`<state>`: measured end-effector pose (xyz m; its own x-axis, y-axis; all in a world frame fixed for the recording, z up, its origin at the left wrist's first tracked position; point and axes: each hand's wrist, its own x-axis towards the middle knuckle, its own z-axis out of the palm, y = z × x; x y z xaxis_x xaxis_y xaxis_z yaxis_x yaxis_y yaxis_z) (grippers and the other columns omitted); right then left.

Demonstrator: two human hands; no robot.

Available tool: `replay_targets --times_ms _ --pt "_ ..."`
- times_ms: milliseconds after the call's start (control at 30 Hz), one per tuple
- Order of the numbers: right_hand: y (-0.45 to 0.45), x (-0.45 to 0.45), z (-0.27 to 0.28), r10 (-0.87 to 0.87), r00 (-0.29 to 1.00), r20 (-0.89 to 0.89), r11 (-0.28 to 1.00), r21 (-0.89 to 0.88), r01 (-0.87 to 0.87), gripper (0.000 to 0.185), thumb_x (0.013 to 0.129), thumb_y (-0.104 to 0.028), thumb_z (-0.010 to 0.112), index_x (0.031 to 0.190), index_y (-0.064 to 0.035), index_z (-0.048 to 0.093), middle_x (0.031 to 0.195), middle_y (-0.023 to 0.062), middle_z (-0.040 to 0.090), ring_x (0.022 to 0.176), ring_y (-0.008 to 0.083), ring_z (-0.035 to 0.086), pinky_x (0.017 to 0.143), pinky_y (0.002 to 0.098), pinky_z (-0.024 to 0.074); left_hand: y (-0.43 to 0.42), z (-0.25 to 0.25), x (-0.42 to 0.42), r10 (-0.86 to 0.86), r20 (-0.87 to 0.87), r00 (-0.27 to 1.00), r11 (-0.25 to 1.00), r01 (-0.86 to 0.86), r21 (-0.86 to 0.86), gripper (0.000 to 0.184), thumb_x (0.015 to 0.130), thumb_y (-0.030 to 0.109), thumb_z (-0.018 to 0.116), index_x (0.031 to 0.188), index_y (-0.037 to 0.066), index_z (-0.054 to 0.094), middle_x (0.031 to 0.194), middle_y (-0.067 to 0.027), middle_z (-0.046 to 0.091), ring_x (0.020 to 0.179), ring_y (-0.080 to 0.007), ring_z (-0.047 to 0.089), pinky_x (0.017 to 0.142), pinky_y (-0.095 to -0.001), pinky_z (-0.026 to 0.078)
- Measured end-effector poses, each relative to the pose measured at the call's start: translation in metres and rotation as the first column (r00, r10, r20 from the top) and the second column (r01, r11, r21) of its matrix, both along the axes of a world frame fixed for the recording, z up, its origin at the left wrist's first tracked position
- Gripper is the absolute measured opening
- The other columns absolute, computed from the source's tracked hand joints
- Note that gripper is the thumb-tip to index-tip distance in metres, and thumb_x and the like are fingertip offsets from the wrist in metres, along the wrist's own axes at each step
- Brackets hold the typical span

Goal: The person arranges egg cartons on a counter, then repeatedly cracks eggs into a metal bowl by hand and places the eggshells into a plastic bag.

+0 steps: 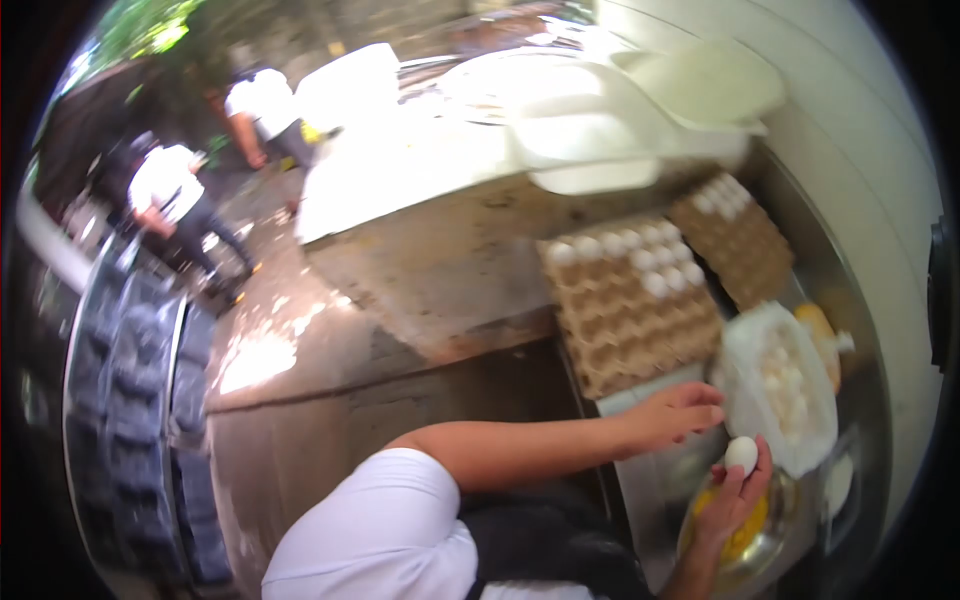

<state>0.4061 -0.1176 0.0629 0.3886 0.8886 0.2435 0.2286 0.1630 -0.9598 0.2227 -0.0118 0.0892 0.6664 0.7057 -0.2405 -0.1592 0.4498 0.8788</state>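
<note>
My right hand (732, 502) holds a white egg (741, 455) in its fingers, above a metal bowl (787, 505) with yellow yolk (745, 535) inside. Stretched across from the left, my left hand (682, 413) is empty, its fingers loosely bent and apart. It hovers between the cardboard egg tray (625, 345) and a white plastic bag (745, 385) that contains eggshells (785, 385). White eggs (655, 260) fill part of that tray's far rows. A second egg tray (740, 250) with several eggs lies behind it.
A yellow bag (820, 335) lies beyond the white bag, by the wall. White plastic containers (590, 130) stand on the bright counter (400, 185). Dark crates (140, 400) are stacked at the left. Two people (170, 190) in white tops stand in the background.
</note>
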Motion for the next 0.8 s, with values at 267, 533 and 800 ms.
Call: replay_targets --times_ms 267,533,800 --pt "-0.15 0.036 -0.02 -0.624 0.717 0.312 0.756 0.011 0.654 0.047 0.091 -0.006 0.068 0.134 0.0034 0.054 0.125 0.0153 0.06 0.105 0.0211 0.06 0.084 0.0292 0.0505 -0.024 -0.007 0.043 -0.55 -0.164 0.819 0.76 0.572 0.309 0.036 0.088 0.014 0.075 0.122 0.008 0.064 0.088 0.0018 0.066 0.074 -0.0034 0.057 0.062 -0.0207 0.045" --pt "-0.28 -0.015 -0.087 -0.806 0.308 0.505 0.313 -0.078 0.947 0.044 0.088 -0.01 0.072 0.13 0.0003 0.06 0.118 0.0179 0.062 0.099 0.0262 0.066 0.076 0.0329 0.0577 -0.038 -0.007 0.102 -0.736 -0.138 0.662 0.649 0.749 0.134 0.038 0.089 0.01 0.069 0.125 0.001 0.059 0.09 -0.0047 0.065 0.083 -0.0114 0.062 0.079 -0.026 0.05" --pt "-0.266 -0.02 -0.12 -0.828 0.238 0.508 0.32 0.08 0.944 0.044 0.087 -0.01 0.073 0.129 -0.0038 0.061 0.121 0.0194 0.063 0.103 0.0315 0.067 0.082 0.0367 0.0576 -0.058 0.003 0.128 -0.805 -0.172 0.568 0.55 0.823 0.144 0.042 0.088 0.009 0.072 0.127 0.002 0.058 0.101 -0.0057 0.066 0.091 -0.0101 0.061 0.084 -0.025 0.049"
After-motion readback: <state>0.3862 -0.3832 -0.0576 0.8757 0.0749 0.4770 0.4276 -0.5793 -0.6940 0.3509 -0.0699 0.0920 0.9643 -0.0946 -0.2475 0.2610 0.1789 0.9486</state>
